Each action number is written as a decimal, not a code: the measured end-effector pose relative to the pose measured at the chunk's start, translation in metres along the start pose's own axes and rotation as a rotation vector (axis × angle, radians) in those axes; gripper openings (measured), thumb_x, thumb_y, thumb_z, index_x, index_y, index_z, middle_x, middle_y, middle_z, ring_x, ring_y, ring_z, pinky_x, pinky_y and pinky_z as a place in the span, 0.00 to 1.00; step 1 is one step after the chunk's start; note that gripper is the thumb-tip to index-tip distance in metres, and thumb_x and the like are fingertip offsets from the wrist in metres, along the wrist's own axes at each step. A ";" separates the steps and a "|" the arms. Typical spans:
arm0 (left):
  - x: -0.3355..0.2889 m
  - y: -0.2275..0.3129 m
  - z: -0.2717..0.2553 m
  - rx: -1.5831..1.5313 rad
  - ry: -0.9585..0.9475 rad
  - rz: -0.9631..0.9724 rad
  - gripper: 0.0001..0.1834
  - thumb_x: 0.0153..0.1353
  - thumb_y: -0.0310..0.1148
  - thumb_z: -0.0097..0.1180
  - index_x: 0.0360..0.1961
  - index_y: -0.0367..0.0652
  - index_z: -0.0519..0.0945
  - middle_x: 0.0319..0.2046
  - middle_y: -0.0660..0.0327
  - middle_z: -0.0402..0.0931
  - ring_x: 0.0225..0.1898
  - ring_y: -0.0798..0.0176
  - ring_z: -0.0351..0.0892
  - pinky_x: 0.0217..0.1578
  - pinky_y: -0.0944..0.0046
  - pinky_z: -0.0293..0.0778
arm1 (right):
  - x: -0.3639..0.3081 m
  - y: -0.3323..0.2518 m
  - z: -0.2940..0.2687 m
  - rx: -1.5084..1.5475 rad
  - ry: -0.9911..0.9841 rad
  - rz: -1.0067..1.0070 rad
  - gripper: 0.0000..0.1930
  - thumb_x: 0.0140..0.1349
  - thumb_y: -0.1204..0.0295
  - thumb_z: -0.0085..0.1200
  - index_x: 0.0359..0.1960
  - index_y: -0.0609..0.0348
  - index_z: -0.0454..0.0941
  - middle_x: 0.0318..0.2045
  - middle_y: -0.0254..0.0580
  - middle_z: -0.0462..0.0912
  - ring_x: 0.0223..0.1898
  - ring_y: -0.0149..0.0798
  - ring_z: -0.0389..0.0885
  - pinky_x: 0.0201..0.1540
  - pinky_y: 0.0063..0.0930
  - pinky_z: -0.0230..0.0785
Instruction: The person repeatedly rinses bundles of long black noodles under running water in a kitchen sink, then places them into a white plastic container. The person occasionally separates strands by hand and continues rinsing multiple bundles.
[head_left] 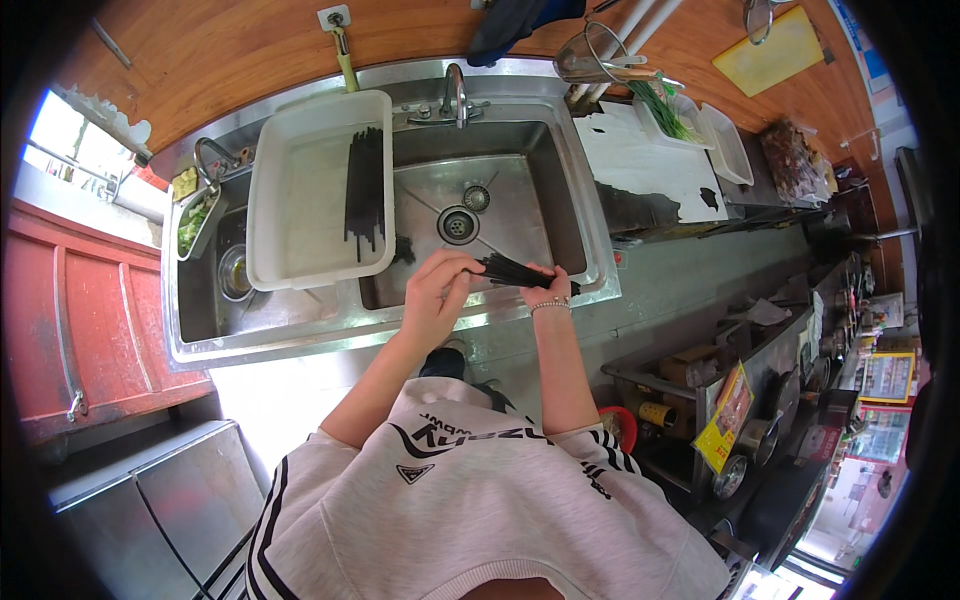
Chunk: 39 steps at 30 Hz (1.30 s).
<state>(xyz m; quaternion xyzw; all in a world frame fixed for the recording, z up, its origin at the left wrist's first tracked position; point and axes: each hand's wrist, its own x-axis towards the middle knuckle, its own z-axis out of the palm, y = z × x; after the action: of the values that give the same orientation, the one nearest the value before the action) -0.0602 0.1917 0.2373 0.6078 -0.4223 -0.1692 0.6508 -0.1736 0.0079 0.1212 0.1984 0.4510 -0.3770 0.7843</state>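
My right hand is wrapped round one end of a bundle of black chopsticks, over the front part of the sink basin. The fingers of my left hand pinch at the bundle's other end, where the tips fan out a little. To the left, a large white plastic tub rests across the sink. Many more black chopsticks lie side by side along its right part. A small dark clump sits just outside the tub's right edge.
The steel sink has a drain and a faucet at the back. A smaller faucet and a container of greens are at far left. Green onions lie in a white bin on the right counter. A cooking station stands at right.
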 end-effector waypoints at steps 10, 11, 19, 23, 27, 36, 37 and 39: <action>0.000 0.002 0.005 0.027 0.018 0.013 0.12 0.57 0.14 0.43 0.37 0.32 0.78 0.37 0.55 0.73 0.35 0.65 0.76 0.38 0.70 0.74 | 0.004 -0.007 -0.003 0.005 -0.016 0.009 0.20 0.65 0.61 0.35 0.14 0.51 0.56 0.11 0.32 0.60 0.18 0.36 0.64 0.32 0.37 0.68; 0.000 0.002 0.006 0.029 0.021 0.014 0.12 0.57 0.14 0.43 0.37 0.32 0.78 0.37 0.56 0.73 0.35 0.65 0.75 0.38 0.70 0.74 | 0.003 -0.007 -0.002 0.008 -0.006 0.002 0.20 0.66 0.61 0.35 0.14 0.51 0.56 0.11 0.32 0.60 0.18 0.36 0.64 0.32 0.37 0.68; -0.001 -0.004 0.009 0.093 0.068 0.059 0.09 0.55 0.14 0.44 0.32 0.32 0.77 0.33 0.56 0.73 0.32 0.66 0.75 0.34 0.70 0.72 | -0.003 -0.004 0.000 0.011 0.000 -0.002 0.21 0.66 0.60 0.35 0.14 0.51 0.56 0.11 0.32 0.61 0.17 0.37 0.64 0.30 0.36 0.68; -0.002 -0.009 0.007 0.171 0.062 -0.015 0.09 0.59 0.18 0.42 0.32 0.34 0.76 0.29 0.59 0.73 0.31 0.67 0.75 0.31 0.70 0.71 | 0.000 -0.004 -0.001 -0.011 0.009 -0.027 0.20 0.66 0.61 0.35 0.14 0.51 0.56 0.10 0.32 0.61 0.16 0.36 0.63 0.29 0.35 0.67; 0.000 -0.024 -0.004 -0.121 0.086 -0.617 0.12 0.63 0.25 0.38 0.38 0.38 0.77 0.27 0.63 0.75 0.30 0.68 0.75 0.31 0.70 0.70 | -0.003 -0.006 -0.001 -0.035 0.003 -0.101 0.20 0.65 0.62 0.35 0.14 0.50 0.56 0.10 0.32 0.60 0.16 0.35 0.63 0.29 0.34 0.67; 0.015 -0.062 0.020 -0.704 -0.010 -0.984 0.27 0.66 0.51 0.38 0.58 0.47 0.71 0.58 0.67 0.70 0.58 0.60 0.67 0.57 0.55 0.58 | -0.075 0.003 0.034 -0.141 -0.529 -0.614 0.07 0.59 0.77 0.53 0.28 0.55 0.67 0.18 0.32 0.67 0.20 0.32 0.67 0.31 0.26 0.67; 0.018 -0.064 0.032 -0.769 -0.040 -1.066 0.27 0.66 0.52 0.38 0.58 0.48 0.71 0.58 0.68 0.70 0.58 0.60 0.66 0.57 0.55 0.58 | -0.083 0.009 0.037 -0.244 -0.513 -0.614 0.06 0.59 0.77 0.53 0.29 0.55 0.67 0.18 0.32 0.67 0.21 0.31 0.67 0.31 0.26 0.67; 0.021 -0.068 0.054 -0.838 -0.049 -1.151 0.27 0.66 0.52 0.40 0.57 0.47 0.72 0.58 0.67 0.70 0.59 0.60 0.66 0.58 0.55 0.57 | -0.094 0.013 0.041 -0.452 -0.670 -0.607 0.05 0.59 0.78 0.53 0.31 0.57 0.68 0.19 0.33 0.68 0.22 0.31 0.68 0.31 0.27 0.67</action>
<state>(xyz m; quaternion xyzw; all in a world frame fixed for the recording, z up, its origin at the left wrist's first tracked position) -0.0688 0.1273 0.1755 0.4291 0.0515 -0.6478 0.6273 -0.1696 0.0277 0.2224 -0.2481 0.2824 -0.5238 0.7644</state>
